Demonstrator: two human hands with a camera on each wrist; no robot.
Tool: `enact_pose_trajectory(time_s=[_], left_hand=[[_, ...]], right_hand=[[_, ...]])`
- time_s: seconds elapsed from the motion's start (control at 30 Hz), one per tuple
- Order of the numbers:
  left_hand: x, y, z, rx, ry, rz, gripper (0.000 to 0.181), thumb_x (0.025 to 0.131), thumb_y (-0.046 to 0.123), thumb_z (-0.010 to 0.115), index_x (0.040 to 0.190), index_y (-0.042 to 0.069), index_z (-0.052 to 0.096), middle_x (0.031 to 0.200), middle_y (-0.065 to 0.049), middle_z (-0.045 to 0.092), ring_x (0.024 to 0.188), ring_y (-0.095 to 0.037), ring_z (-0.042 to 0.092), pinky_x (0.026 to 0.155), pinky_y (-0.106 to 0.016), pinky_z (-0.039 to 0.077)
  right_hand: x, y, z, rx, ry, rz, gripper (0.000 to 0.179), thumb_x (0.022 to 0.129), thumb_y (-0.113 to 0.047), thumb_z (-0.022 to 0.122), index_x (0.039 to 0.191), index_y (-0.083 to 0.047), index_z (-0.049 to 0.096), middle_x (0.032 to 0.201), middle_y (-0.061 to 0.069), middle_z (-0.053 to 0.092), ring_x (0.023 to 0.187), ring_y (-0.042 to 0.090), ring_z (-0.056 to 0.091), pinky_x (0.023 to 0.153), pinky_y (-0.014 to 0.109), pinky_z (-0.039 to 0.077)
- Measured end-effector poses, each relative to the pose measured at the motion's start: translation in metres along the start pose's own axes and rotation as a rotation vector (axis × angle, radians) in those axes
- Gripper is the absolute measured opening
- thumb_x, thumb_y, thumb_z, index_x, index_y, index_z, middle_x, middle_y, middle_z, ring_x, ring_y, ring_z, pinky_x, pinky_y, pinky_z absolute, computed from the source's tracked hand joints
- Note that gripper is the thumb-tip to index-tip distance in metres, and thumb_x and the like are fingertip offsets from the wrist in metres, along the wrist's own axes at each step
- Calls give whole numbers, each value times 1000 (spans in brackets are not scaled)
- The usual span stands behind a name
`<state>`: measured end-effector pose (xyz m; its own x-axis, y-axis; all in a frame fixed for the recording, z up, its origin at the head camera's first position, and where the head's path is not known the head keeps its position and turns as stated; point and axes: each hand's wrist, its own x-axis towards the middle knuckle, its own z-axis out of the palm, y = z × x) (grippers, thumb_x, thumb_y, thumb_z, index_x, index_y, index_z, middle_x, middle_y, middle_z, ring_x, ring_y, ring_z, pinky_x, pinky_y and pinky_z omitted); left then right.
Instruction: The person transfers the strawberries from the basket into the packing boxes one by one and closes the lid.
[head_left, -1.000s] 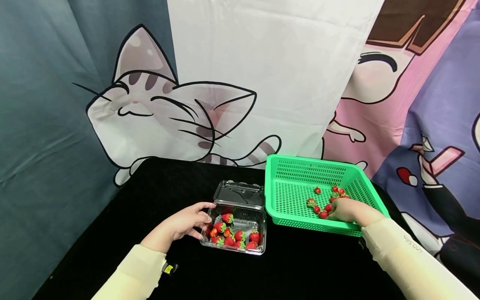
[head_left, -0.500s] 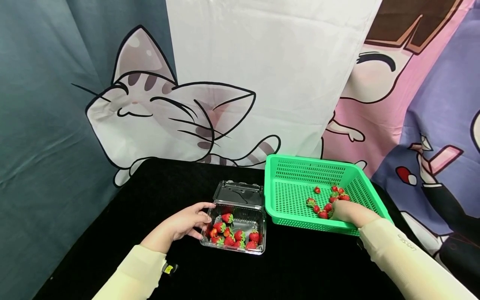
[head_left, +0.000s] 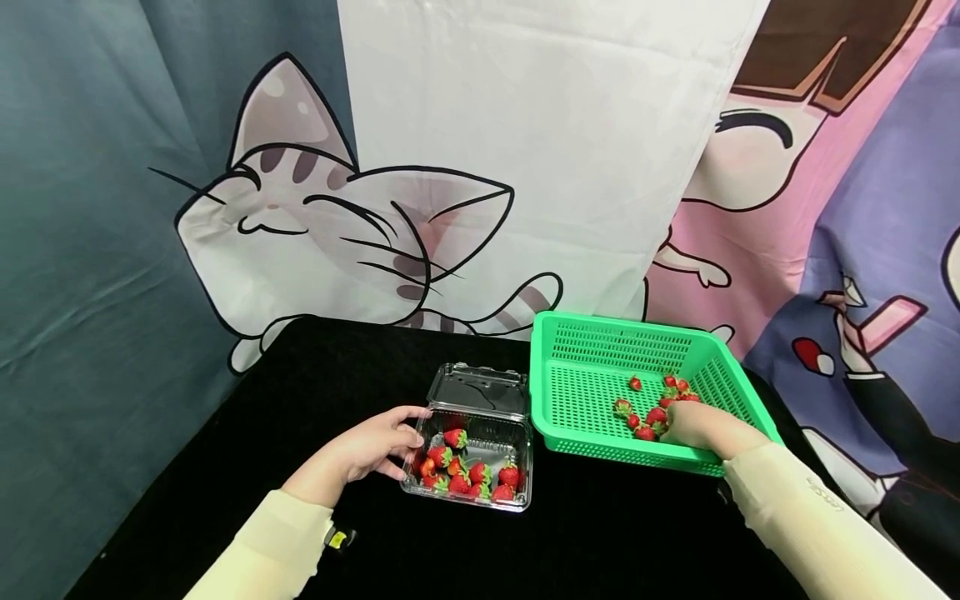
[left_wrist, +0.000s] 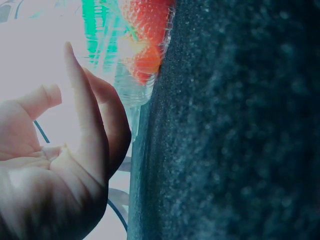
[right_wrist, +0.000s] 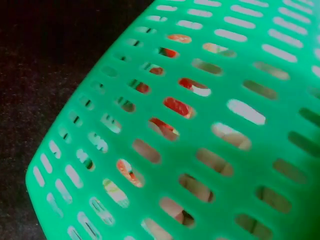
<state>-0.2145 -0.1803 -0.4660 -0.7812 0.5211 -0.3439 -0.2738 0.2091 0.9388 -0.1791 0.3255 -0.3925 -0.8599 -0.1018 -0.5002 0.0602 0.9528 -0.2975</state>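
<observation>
My left hand (head_left: 382, 442) rests at the left side of an open clear plastic clamshell box (head_left: 530, 467), its fingertips on the rim. Strawberries (head_left: 459, 483) lie in the box, mostly toward the front. In the left wrist view, the fingers (left_wrist: 85, 115) extend beside the box's clear wall (left_wrist: 132, 92), loosely bent. My right hand (head_left: 697, 425) reaches down into a green plastic basket (head_left: 577, 392), fingertips right at the strawberries (head_left: 656, 417) there. The basket wall (right_wrist: 200, 145) screens that hand in the right wrist view; I cannot tell whether it holds a strawberry.
The clamshell's lid (head_left: 480, 389) lies folded back behind the box, close to the basket's left wall. A black cloth (head_left: 360, 358) covers the table. Behind it hangs a printed curtain (head_left: 570, 150) with cartoon figures.
Strawberries by my right fingertips have shifted slightly, while that hand stays low in the basket. My left hand and the clamshell box keep their places.
</observation>
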Motion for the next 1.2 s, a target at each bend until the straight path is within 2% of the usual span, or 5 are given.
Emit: enact_pose_trajectory(time_s=[0.2,0.37,0.67,0.97,1.2], left_hand=[[-1,1,0,5,-1,-3,58,94,10,58,148,10,38,94,-12,59,79,-17,59,56,-32,59],[-2,1,0,8,-1,2,57,94,10,58,148,9,38,94,-12,59,79,-17,58,55,-32,58],[-2,1,1,16,5,6,57,94,11,59,148,10,39,94,-13,58,79,-18,58,55,-33,58],[-2,1,1,22,2,14,58,94,10,59,148,10,38,91,-11,57,78,-17,57,54,-32,58],[-2,2,2,18,3,9,58,94,10,59,148,10,39,92,-11,57,78,-17,57,55,-33,58]], right_hand=[[-11,-6,-8,-7,86,10,28,95,-22,62,104,4,55,88,14,59,71,23,53,64,38,44],[-14,-12,-11,-29,183,-25,45,96,-29,58,129,1,59,124,26,60,105,40,61,81,53,50],[-22,-48,-9,67,373,-53,45,96,-43,60,125,-9,63,110,9,69,81,17,63,70,41,51],[-27,-112,12,78,629,-316,22,93,-34,69,109,-19,66,90,-7,66,61,8,57,56,30,47],[-26,-162,38,-67,647,-539,25,89,-36,73,106,-18,67,94,-11,63,68,3,53,62,25,49]])
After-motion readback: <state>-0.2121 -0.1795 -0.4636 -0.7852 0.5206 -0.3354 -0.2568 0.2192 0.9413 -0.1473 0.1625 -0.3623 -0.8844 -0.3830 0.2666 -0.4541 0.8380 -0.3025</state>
